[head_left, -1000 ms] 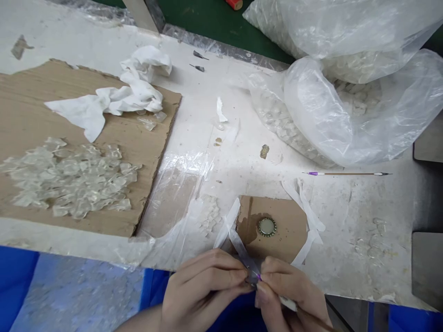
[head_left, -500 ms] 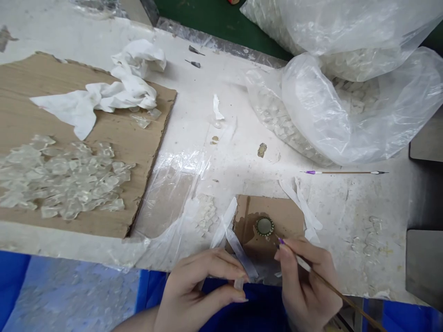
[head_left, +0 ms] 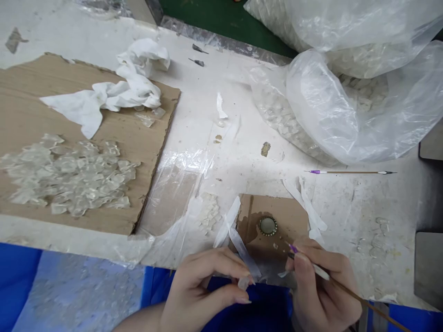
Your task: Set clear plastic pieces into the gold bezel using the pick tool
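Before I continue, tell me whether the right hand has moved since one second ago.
Yes, to the right: the right hand, then just below the round cap in the picture, now sits below and to its right.

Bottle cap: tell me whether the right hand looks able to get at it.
Probably yes: the right hand is close to the bottle cap, with nothing tall between them, though it holds a thin stick.

Bright light whitens my table, dimming toward its right end. Glare streaks the bag and the film. Shade darkens the card beside my right hand; fine detail in the clear pile looks soft.
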A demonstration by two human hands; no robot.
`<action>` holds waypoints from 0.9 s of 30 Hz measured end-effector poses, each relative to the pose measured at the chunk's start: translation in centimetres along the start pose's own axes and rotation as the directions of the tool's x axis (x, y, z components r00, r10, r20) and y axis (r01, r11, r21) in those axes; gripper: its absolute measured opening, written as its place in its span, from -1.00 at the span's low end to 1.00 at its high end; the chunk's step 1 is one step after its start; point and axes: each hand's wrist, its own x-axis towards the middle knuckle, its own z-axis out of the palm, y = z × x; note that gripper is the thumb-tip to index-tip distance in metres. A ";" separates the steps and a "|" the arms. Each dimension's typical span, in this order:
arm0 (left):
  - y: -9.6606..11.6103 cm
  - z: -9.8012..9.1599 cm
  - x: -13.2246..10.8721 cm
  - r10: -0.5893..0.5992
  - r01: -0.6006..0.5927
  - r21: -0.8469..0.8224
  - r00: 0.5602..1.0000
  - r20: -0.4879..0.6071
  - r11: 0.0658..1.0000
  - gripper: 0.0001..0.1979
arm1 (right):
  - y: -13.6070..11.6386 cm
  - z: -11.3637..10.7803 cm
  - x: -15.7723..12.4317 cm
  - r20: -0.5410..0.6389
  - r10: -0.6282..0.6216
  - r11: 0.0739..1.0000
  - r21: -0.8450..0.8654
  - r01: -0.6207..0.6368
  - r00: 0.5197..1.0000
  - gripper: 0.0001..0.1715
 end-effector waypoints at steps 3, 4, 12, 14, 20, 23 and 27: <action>0.0 0.0 0.1 -0.062 0.063 -0.057 0.998 0.017 0.996 -0.94 | -0.7 0.1 0.0 0.076 0.000 0.969 0.246 -0.018 0.997 -0.85; 0.0 0.0 0.1 -0.077 0.078 -0.067 0.997 0.018 0.995 -0.94 | -0.9 0.2 0.2 0.125 -0.019 0.953 0.301 -0.020 0.992 -0.85; 0.1 0.0 0.1 -0.107 0.108 -0.058 0.994 0.008 0.992 -0.91 | -1.7 0.6 1.3 0.290 -0.043 0.913 0.400 -0.081 0.956 -0.83; 0.1 0.0 0.1 -0.091 0.091 -0.036 0.996 0.003 0.995 -0.89 | -1.8 0.6 1.3 0.308 -0.046 0.917 0.391 -0.082 0.950 -0.85; 0.0 0.0 0.2 -0.042 0.042 0.006 0.999 0.014 0.999 -0.86 | -2.2 0.4 1.3 0.357 -0.043 0.937 0.338 -0.086 0.933 -0.90; 0.0 0.0 0.2 -0.036 0.036 0.028 0.999 0.007 0.999 -0.83 | -2.2 0.3 1.3 0.345 -0.018 0.939 0.328 -0.103 0.938 -0.90; 0.0 0.0 0.2 -0.026 0.026 0.056 1.000 0.007 0.998 -0.80 | -2.2 0.4 1.6 0.348 -0.040 0.936 0.342 -0.088 0.937 -0.89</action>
